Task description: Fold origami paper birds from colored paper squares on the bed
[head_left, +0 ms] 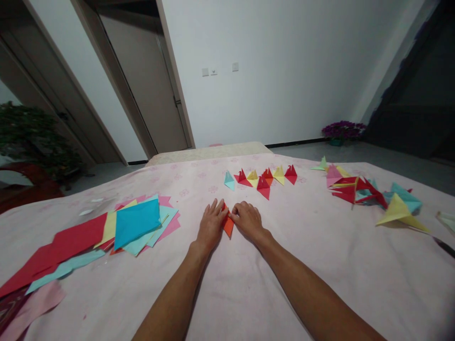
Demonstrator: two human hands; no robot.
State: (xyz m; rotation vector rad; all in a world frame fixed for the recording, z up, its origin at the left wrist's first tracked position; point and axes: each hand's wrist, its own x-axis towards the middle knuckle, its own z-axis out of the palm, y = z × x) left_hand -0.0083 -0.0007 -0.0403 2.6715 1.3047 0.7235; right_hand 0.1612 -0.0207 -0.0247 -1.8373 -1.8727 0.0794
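Just left of the frame's centre, a small folded piece of orange paper [228, 229] lies on the cloth-covered worktop [231, 293], its pointed end toward the bottom edge; it sits between both hands, probably because the flat surface backs it up while each side is steadied. The left hand [212, 223] comes over its left edge, back of the hand up, fingers slightly parted and pointing up the frame, thumb reaching onto the paper; whether these fingers pinch or only press, I cannot tell. The right hand [249, 219] has its fingers curled, thumb and forefinger seemingly pinching the right edge, a hold that looks chosen for fine control; the left forearm [174, 293] rises from the bottom edge, the right forearm [305, 284] from the lower right, the two converging with wrists low.

Sheets of coloured paper [138, 222] lie overlapping at the left of the frame, perhaps to be within reach yet aside; folded paper birds [263, 186] stand above and right of the hands, apparently grouped to stay upright; looser folded pieces [398, 209] cluster at the right.
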